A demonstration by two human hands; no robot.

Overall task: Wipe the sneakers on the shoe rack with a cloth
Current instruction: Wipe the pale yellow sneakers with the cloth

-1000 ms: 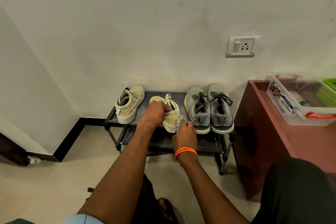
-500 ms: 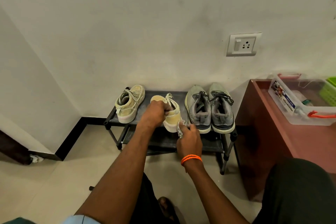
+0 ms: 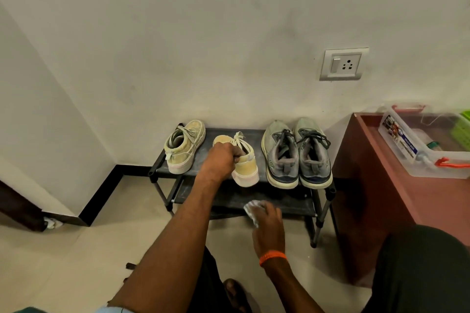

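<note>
A black two-tier shoe rack (image 3: 229, 134) stands against the wall. On its top shelf are a beige sneaker (image 3: 184, 146) at the left, a second beige sneaker (image 3: 245, 164) in the middle, and a pair of grey sneakers (image 3: 296, 154) at the right. My left hand (image 3: 220, 159) grips the middle beige sneaker by its opening, heel toward me and over the shelf's front edge. My right hand (image 3: 268, 223), with an orange wristband, holds a crumpled whitish cloth (image 3: 253, 209) in front of the lower shelf, apart from the shoes.
A reddish-brown table (image 3: 376, 185) stands right of the rack, carrying a clear plastic box (image 3: 419, 145) with an orange latch. A wall socket (image 3: 343, 64) is above. My dark-clad knee (image 3: 422, 269) is at lower right. Tiled floor lies around the rack.
My right hand with the cloth has pulled away from the middle sneaker's heel, down and toward me. My left hand keeps its grip on that sneaker.
</note>
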